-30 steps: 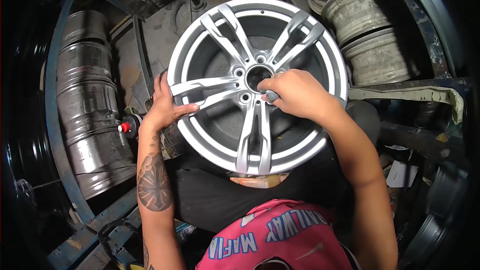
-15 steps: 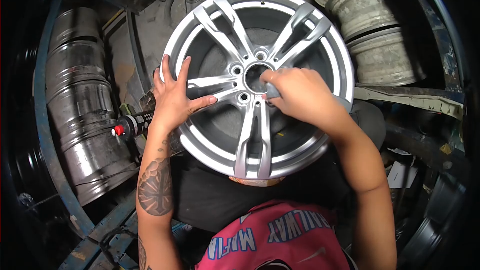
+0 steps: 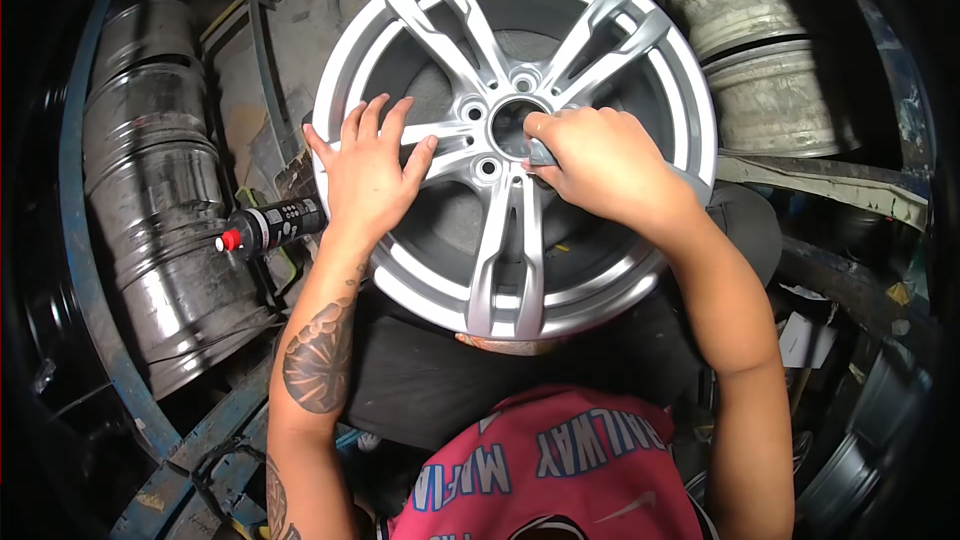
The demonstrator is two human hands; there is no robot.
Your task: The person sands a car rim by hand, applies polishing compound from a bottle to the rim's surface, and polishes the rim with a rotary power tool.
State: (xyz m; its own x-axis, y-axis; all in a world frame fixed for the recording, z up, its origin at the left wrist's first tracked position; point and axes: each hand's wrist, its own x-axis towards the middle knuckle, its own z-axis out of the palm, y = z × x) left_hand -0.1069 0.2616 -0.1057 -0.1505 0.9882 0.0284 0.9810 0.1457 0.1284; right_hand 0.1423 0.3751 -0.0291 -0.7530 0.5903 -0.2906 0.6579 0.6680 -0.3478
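Observation:
A silver alloy wheel rim [image 3: 505,225] with paired spokes lies face up in front of me, above my lap. My left hand [image 3: 378,175] rests with fingers spread on the rim's left side, over the left spoke. At the hub, my right hand [image 3: 605,165] is closed around a small grey pad [image 3: 541,153], pressed beside the centre bore. Most of the pad is hidden under the fingers, so its material is hard to make out. Several bolt holes surround the bore.
A black bottle with a red cap [image 3: 270,227] lies left of the rim. Metal wheel barrels [image 3: 165,180] are stacked at the left behind a blue frame [image 3: 95,270]. Dull, dirty wheels [image 3: 785,95] sit at the upper right. White paper [image 3: 805,340] hangs lower right.
The rim sits slightly higher in view. My left hand has shifted inward over the left spoke, its fingers now turned more upward. My right hand stays at the hub with the pad.

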